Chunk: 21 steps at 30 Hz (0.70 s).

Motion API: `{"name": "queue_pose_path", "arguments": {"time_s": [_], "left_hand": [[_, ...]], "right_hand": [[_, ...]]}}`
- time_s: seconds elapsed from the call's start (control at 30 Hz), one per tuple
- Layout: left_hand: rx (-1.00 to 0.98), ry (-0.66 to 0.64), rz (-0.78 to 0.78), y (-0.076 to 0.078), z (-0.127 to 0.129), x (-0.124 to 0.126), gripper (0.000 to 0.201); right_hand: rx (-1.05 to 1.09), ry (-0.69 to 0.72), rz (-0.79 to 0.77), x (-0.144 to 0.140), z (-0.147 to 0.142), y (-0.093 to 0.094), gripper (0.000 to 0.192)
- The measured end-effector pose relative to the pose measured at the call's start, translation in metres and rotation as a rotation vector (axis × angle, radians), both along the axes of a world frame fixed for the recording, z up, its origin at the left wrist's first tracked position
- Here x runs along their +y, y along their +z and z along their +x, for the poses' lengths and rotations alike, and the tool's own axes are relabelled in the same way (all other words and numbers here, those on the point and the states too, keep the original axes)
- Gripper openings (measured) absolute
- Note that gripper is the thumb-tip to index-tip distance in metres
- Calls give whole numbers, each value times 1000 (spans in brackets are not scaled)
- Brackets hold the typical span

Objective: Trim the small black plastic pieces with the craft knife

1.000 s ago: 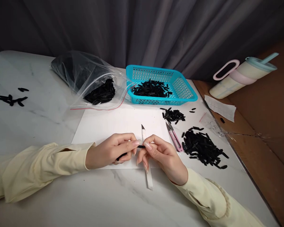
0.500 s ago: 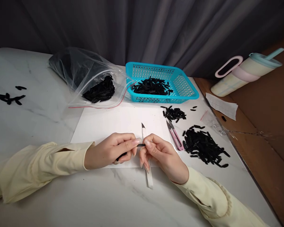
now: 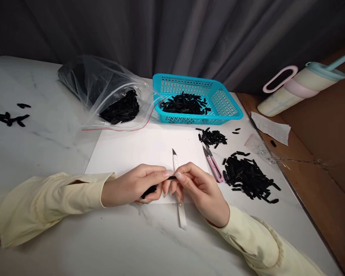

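Note:
Between the fingertips of both hands is a small, slim black piece (image 3: 171,177). My left hand (image 3: 145,182) pinches its left end, and more black pieces (image 3: 149,191) are tucked in the curled fingers below. My right hand (image 3: 199,188) pinches the right end with thumb and forefinger. Beneath the hands lies a white-wrapped blade (image 3: 181,216) with a dark pointed tip, partly hidden by the fingers. Pink-handled thread snips (image 3: 214,166) rest to the right, beside a large pile of black pieces (image 3: 248,176) and a smaller pile (image 3: 212,137).
A blue plastic basket (image 3: 199,119) and a clear zip bag (image 3: 103,80), both with black pieces inside, stand at the back. Loose pieces (image 3: 10,119) lie far left. At right are a tumbler (image 3: 293,94), a paper slip (image 3: 271,128) and a small clear bag (image 3: 257,147).
The hands stay together at nearly the same spot. The black piece between the fingertips has shifted slightly, and more of the pieces in the left hand now show.

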<state>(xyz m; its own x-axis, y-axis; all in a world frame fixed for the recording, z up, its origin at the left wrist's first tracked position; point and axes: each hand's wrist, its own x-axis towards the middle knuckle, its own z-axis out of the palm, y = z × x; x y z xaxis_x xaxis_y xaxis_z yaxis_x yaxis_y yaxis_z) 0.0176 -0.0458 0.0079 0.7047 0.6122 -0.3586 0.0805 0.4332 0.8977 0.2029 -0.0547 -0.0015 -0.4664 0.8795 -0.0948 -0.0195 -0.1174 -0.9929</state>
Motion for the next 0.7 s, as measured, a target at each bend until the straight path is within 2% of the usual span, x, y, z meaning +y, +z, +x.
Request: {"name": "queue_pose_path", "arguments": {"time_s": [0.1, 0.2, 0.3, 0.37, 0.47, 0.57, 0.63, 0.7], "left_hand": [[-5, -1, -19, -1, -1, 0, 31], [-4, 14, -35, 0, -1, 1, 33], [-21, 38, -45, 0, -1, 1, 35], [-25, 54, -52, 0, -1, 0, 35], [-37, 64, -67, -1, -1, 0, 34], [-59, 64, -74, -1, -2, 1, 36], [-68, 65, -77, 0, -2, 1, 38], [-74, 74, -86, 1, -1, 2, 38]], "right_hand": [[-230, -117, 240, 7, 9, 0, 23], [-661, -200, 636, 15, 16, -1, 25], [-1098, -88, 1004, 19, 13, -2, 33], [-1286, 6, 1147, 19, 8, -2, 40], [-1436, 88, 1198, 18, 5, -1, 43], [-1477, 155, 1129, 22, 13, 3, 40], [-1346, 169, 1045, 27, 23, 8, 33], [-1117, 118, 937, 34, 36, 15, 25]]}}
